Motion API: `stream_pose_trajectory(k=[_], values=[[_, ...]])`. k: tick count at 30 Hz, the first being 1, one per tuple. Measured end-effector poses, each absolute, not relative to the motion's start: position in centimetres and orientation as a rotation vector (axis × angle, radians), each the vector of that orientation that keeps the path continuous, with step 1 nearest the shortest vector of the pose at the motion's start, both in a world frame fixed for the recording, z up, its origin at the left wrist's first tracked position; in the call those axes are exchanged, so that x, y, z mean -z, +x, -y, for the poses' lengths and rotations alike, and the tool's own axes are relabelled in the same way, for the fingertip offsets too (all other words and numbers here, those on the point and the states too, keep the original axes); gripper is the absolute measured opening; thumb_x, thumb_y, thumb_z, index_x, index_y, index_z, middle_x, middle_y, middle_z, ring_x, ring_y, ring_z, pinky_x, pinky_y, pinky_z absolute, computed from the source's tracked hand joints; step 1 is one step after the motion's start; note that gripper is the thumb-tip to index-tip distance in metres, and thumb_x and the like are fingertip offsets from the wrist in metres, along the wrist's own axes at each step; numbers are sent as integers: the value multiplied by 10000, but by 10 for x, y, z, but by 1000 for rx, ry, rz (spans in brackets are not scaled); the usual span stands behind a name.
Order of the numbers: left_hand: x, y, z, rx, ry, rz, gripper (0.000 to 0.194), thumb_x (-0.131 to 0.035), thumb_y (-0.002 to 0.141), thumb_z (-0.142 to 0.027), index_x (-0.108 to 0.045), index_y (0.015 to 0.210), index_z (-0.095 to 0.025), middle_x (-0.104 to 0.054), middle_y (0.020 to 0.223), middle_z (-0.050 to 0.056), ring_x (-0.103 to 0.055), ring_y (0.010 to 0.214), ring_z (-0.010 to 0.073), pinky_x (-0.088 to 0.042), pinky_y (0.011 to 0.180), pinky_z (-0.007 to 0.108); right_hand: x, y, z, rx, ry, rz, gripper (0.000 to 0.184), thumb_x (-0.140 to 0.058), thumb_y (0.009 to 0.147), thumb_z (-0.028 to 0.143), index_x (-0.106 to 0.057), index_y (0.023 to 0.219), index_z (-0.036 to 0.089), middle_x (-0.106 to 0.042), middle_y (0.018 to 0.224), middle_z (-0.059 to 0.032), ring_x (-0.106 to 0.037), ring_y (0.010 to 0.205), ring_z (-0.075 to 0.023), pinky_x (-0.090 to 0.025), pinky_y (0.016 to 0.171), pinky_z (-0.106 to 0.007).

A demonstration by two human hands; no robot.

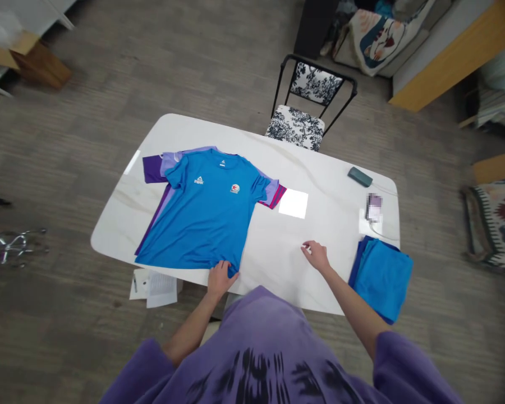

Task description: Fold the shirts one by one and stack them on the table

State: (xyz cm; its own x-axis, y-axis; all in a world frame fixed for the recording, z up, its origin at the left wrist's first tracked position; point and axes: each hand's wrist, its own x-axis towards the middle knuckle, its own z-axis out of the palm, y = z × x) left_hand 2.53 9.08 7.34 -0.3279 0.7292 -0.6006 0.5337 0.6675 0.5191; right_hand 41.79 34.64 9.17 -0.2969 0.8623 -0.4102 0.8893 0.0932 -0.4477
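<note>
A blue T-shirt (206, 207) lies face up on the white table, its collar toward the far edge. Beneath it, purple and lilac shirts (152, 169) show at the left, and a sleeve with red stripes (279, 196) sticks out at the right. My left hand (219, 278) grips the blue shirt's bottom hem near its right corner, where the cloth is bunched. Over bare tabletop, right of the shirts, my right hand (317, 256) holds nothing, its fingers loosely bent and apart. A folded stack of blue garments (382, 278) rests at the table's right end.
On the white table (273, 264), a dark green case (359, 177) and a phone (374, 207) with a cable lie at the right. A patterned chair (297, 126) stands beyond the far edge. Papers (161, 289) lie below the near left edge.
</note>
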Motion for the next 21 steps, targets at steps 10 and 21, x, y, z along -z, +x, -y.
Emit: stream_pose_trajectory(k=[10,21], values=[[-14,-9,-75,-197,1231,-1960,100,-639,1079,-316,-736,1055,-306,-770,1169,120,-728,1203,394,-445,1043,530,-23,117,-550,1044,1861,-2360,338,-561,1134,422,-718,1369,236,-843,1330,-112,-761,1195,-289,-596,1133,-439],[8,-11,-85,-216,1285,-2001,57,-702,1084,-274,-736,1127,-290,-791,1183,112,-725,1188,376,-463,1034,546,22,58,-608,925,2067,-2316,282,-716,1020,517,-737,1072,240,-771,1166,-134,-688,1149,-323,-595,1165,-508]])
